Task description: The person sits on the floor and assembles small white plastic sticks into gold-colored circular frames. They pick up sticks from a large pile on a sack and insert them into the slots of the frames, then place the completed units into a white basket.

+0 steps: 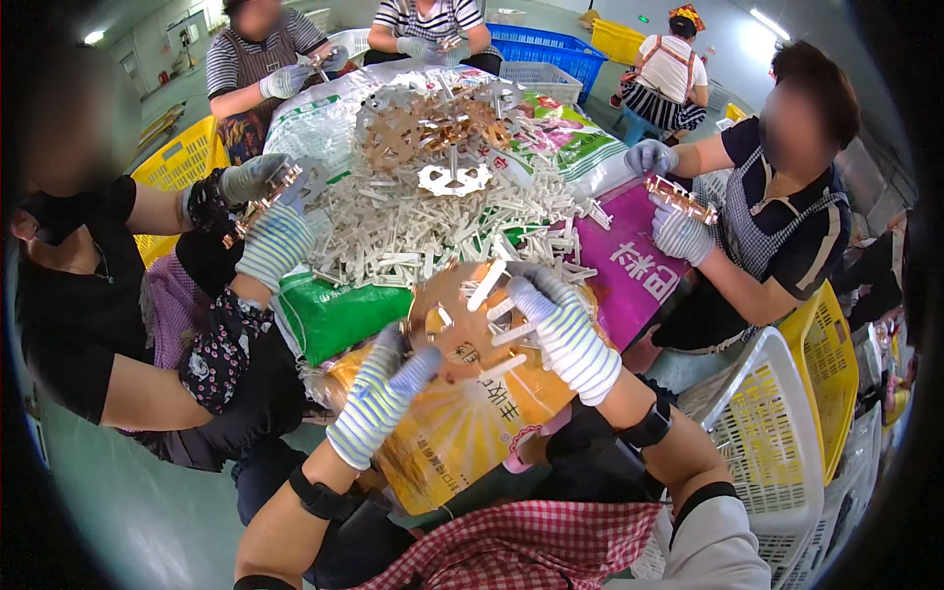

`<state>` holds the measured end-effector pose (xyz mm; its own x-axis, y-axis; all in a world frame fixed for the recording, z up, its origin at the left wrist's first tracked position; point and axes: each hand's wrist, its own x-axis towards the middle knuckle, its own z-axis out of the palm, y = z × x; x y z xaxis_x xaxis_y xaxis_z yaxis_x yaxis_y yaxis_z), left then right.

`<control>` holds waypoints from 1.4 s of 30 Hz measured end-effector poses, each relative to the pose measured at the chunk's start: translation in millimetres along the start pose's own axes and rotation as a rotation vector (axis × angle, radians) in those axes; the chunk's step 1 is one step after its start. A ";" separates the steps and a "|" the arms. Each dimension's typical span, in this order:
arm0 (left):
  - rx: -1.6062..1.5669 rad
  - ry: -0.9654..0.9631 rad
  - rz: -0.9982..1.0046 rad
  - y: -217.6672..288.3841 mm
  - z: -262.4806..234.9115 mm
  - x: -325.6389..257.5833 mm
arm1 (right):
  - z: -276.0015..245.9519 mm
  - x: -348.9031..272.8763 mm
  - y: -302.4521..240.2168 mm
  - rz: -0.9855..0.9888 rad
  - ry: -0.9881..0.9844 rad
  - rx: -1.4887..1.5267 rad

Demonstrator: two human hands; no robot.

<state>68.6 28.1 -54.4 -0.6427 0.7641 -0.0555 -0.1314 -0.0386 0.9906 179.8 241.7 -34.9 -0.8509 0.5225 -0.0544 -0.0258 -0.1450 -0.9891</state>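
Note:
A round, copper-coloured metal plate with cut-outs (460,344) is held between my gloved hands over a yellow sack (423,447). My left hand (379,393), in a striped glove, is closed on its lower left edge, thumb in front. Around the right edge my right hand (568,334) is closed, the fingers partly hidden. Several white strips stick out from the plate, one white strip (487,285) slanting up at its top. Just beyond lies a heap of loose white strips (393,231). On top of it are stacked copper and silver cut-out plates (393,138).
Co-workers sit around the sack-covered work surface, several handling similar plates; gloved hands (275,241) at left, another gloved hand (683,231) at right. A purple sack (624,261) and green sack (339,320) lie under the heap. White (767,433) and yellow baskets (831,364) stand at my right.

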 end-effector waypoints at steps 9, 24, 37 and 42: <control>-0.134 0.240 0.148 15.2 -20.5 5.2 | -23.1 17.7 6.9 -0.306 -0.060 -0.470; 0.148 0.088 0.020 9.6 -18.2 -0.8 | -21.2 33.3 45.5 -0.800 -0.081 -1.406; 0.117 -0.045 0.044 9.0 -8.9 -9.2 | 29.8 -13.8 11.0 -0.669 -0.290 -0.673; 0.204 -0.112 0.161 10.2 -5.4 -9.7 | 31.6 -14.8 13.2 -0.697 -0.310 -0.717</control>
<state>69.5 16.9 -44.5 -0.5539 0.8256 0.1073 0.1273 -0.0433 0.9909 175.4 205.5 -42.8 -0.8669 0.0457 0.4964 -0.3315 0.6908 -0.6426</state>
